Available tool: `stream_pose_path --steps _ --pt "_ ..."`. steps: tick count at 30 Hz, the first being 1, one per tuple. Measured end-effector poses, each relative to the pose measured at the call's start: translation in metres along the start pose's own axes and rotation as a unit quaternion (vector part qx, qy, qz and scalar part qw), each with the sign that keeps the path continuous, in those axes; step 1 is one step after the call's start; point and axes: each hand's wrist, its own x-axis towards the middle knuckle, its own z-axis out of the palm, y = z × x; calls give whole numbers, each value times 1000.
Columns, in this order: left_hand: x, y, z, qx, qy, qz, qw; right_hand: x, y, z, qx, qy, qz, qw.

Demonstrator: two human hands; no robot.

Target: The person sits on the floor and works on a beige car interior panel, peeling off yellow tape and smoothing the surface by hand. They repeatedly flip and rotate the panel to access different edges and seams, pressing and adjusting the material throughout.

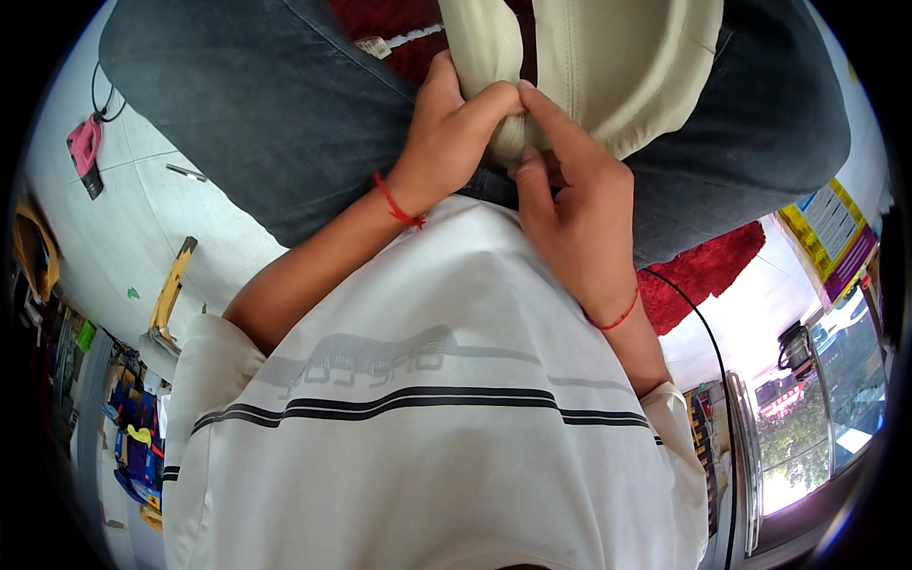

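A beige leather-like cover [655, 104] with a stitched seam lies across my lap between my thighs, its upper part cut off by the picture's top edge. My left hand [446, 133] is closed on the cover's narrow folded edge, thumb pointing right. From the other side my right hand [584, 209] pinches the same edge between thumb and forefinger. The two hands almost meet at the fold. What lies inside the fold is hidden by my fingers.
Left on the pale tiled floor [142, 223] lie a pink-and-black tool [84, 147] with a cord, a small metal piece [185, 173] and a yellow-handled tool [171, 290]. A red shaggy rug [708, 280], a black cable [711, 332] and a yellow-and-purple package [831, 237] are at right.
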Motion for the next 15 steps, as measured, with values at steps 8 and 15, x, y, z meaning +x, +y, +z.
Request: stream_pose_path --steps 8,15 --pt "-4 -9 10 157 9 141 978 0 10 13 -43 118 -73 989" --pt "-6 -5 4 -37 -76 41 996 11 6 -12 -140 32 -95 985"
